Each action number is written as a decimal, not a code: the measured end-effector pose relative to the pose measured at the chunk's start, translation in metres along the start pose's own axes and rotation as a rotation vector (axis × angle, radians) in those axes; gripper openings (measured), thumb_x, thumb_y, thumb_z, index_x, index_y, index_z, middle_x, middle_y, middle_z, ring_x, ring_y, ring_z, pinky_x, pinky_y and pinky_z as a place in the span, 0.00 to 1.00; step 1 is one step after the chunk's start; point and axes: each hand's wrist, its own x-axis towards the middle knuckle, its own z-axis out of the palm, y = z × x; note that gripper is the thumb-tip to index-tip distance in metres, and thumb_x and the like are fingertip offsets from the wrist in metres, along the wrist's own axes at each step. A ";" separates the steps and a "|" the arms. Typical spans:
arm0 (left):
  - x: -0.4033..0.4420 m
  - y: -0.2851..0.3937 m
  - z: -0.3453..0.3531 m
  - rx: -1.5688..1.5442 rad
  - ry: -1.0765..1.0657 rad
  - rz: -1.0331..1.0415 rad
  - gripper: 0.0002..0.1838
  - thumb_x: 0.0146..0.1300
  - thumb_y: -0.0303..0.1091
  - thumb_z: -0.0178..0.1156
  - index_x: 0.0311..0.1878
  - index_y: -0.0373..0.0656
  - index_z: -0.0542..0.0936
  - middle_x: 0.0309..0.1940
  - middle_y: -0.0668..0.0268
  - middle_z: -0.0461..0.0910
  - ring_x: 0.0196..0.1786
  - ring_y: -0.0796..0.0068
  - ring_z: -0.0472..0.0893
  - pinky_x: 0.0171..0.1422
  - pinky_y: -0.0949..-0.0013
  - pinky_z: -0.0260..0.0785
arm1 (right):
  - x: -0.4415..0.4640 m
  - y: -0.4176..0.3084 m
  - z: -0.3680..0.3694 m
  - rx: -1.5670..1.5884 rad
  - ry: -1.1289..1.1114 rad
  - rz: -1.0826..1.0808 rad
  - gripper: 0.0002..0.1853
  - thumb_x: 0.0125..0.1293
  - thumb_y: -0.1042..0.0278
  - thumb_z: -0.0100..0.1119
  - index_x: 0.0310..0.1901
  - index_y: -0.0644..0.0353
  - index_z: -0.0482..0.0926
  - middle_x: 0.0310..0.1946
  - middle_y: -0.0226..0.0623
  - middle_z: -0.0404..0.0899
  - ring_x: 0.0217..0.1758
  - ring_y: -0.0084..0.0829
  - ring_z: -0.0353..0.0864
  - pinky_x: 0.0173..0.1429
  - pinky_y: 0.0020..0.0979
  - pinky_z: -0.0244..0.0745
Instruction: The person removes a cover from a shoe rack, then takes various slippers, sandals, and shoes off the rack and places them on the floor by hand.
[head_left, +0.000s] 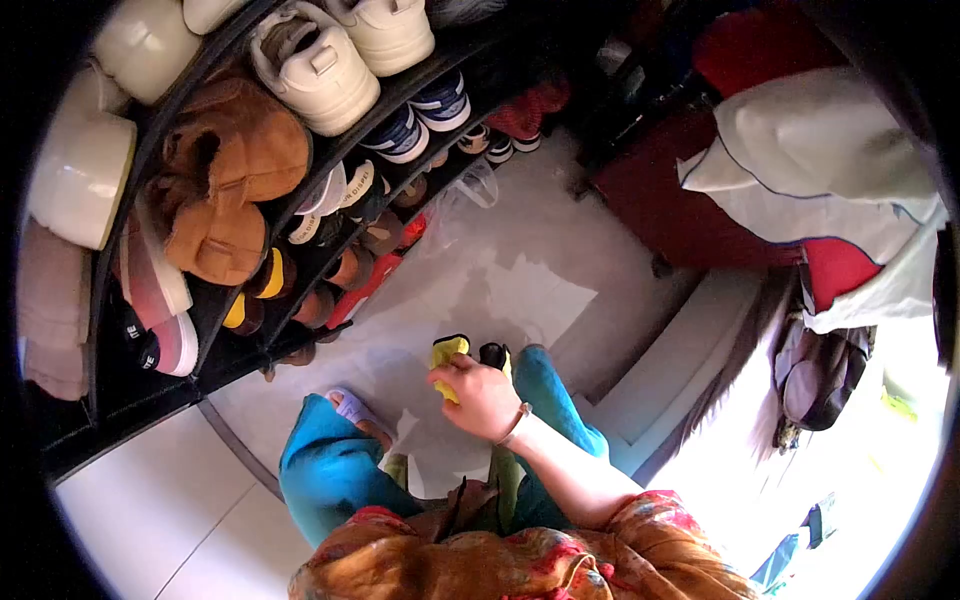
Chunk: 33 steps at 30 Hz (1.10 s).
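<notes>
at the left, the rack (130,415) is crowded, and the brown boots (235,140) bulge at its edge; i'd say a careless knock could tip them down onto the floor (400,330). below, a foot in a lilac slipper (350,407) stands near the work, so anything dropped might land on it or bounce under the rack. the yellow thing (447,355) is up between the knees of the blue trousers (340,465), with only the right hand (482,398) seen on it. that hand is curled over it from above, fingers bent round and pinching it; should the hold loosen, i think it would slip away forwards. the left hand isn't anywhere i can see, so i cannot tell whether it is spread or closed. over at the right, the pale cloth (780,140) hangs loosely and could slide if brushed.

as for the thing itself, its left part is bright yellow, soft-looking, edged in black at the top. just right of that a rounded black end (493,355) pokes up past the knuckles, with a sliver of yellow beside it. the hand hides the rest, and i can't tell if it's one piece or a pair.
</notes>
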 end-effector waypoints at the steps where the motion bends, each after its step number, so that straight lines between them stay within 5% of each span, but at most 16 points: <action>1: 0.001 -0.002 0.001 0.006 0.004 0.001 0.23 0.57 0.41 0.62 0.53 0.41 0.75 0.47 0.51 0.78 0.48 0.55 0.78 0.53 0.59 0.71 | -0.005 0.001 0.001 -0.006 0.018 -0.016 0.18 0.48 0.70 0.59 0.44 0.50 0.78 0.43 0.43 0.77 0.37 0.44 0.80 0.40 0.41 0.77; 11: 0.012 -0.014 0.009 0.058 0.151 0.103 0.24 0.58 0.41 0.62 0.56 0.41 0.74 0.49 0.52 0.78 0.50 0.56 0.78 0.54 0.61 0.72 | -0.036 0.003 0.002 -0.097 0.158 0.026 0.17 0.47 0.68 0.59 0.43 0.51 0.80 0.42 0.42 0.79 0.41 0.45 0.79 0.46 0.41 0.76; 16: 0.009 -0.041 -0.029 0.117 0.269 0.193 0.24 0.58 0.40 0.62 0.57 0.42 0.74 0.50 0.53 0.78 0.51 0.57 0.78 0.55 0.61 0.72 | -0.039 0.023 0.007 -0.059 0.201 -0.136 0.17 0.44 0.68 0.61 0.41 0.52 0.81 0.40 0.44 0.79 0.45 0.45 0.79 0.50 0.40 0.75; 20: -0.011 -0.083 -0.092 0.058 0.510 0.310 0.25 0.58 0.40 0.62 0.58 0.42 0.73 0.51 0.53 0.78 0.52 0.57 0.78 0.56 0.62 0.72 | -0.045 0.044 0.022 -0.088 0.252 -0.145 0.17 0.43 0.68 0.62 0.40 0.52 0.81 0.39 0.44 0.79 0.45 0.46 0.78 0.50 0.39 0.75; 23: -0.119 -0.052 -0.152 0.055 0.684 0.357 0.21 0.56 0.37 0.64 0.53 0.42 0.76 0.45 0.54 0.79 0.50 0.56 0.79 0.55 0.62 0.72 | -0.061 0.046 0.033 -0.068 0.287 -0.143 0.17 0.43 0.69 0.63 0.40 0.53 0.81 0.38 0.44 0.79 0.44 0.46 0.78 0.50 0.39 0.75; 25: -0.203 -0.030 -0.174 0.256 1.134 0.658 0.18 0.52 0.33 0.64 0.48 0.43 0.78 0.42 0.54 0.78 0.48 0.55 0.78 0.53 0.61 0.72 | -0.067 0.046 0.023 -0.021 0.287 -0.148 0.17 0.43 0.69 0.63 0.39 0.54 0.82 0.37 0.44 0.78 0.44 0.47 0.78 0.50 0.39 0.75; 27: -0.289 -0.003 -0.176 0.213 1.561 0.516 0.19 0.51 0.27 0.62 0.49 0.44 0.77 0.47 0.56 0.75 0.49 0.53 0.76 0.55 0.61 0.70 | -0.081 0.033 0.005 0.016 0.349 -0.083 0.16 0.43 0.72 0.62 0.38 0.56 0.82 0.37 0.44 0.78 0.43 0.47 0.78 0.49 0.39 0.74; 29: -0.312 -0.039 -0.161 -0.322 1.810 0.400 0.12 0.62 0.30 0.57 0.49 0.42 0.77 0.50 0.57 0.76 0.54 0.64 0.75 0.56 0.65 0.69 | -0.088 0.037 -0.004 0.030 0.372 -0.052 0.15 0.43 0.73 0.62 0.38 0.56 0.82 0.37 0.44 0.79 0.43 0.46 0.78 0.49 0.37 0.74; 32: -0.282 -0.197 -0.068 -0.889 1.423 -0.250 0.17 0.70 0.39 0.50 0.56 0.40 0.73 0.54 0.57 0.75 0.53 0.68 0.75 0.54 0.68 0.68 | -0.087 0.050 -0.002 0.119 0.384 0.038 0.16 0.43 0.75 0.61 0.38 0.56 0.82 0.36 0.43 0.79 0.42 0.42 0.79 0.48 0.35 0.75; 33: -0.280 -0.218 -0.017 -0.905 0.969 -0.426 0.18 0.71 0.41 0.48 0.55 0.39 0.73 0.54 0.58 0.75 0.52 0.67 0.76 0.55 0.65 0.67 | -0.083 0.053 0.003 0.117 0.369 0.042 0.16 0.43 0.75 0.61 0.38 0.56 0.82 0.36 0.43 0.79 0.42 0.42 0.79 0.48 0.35 0.75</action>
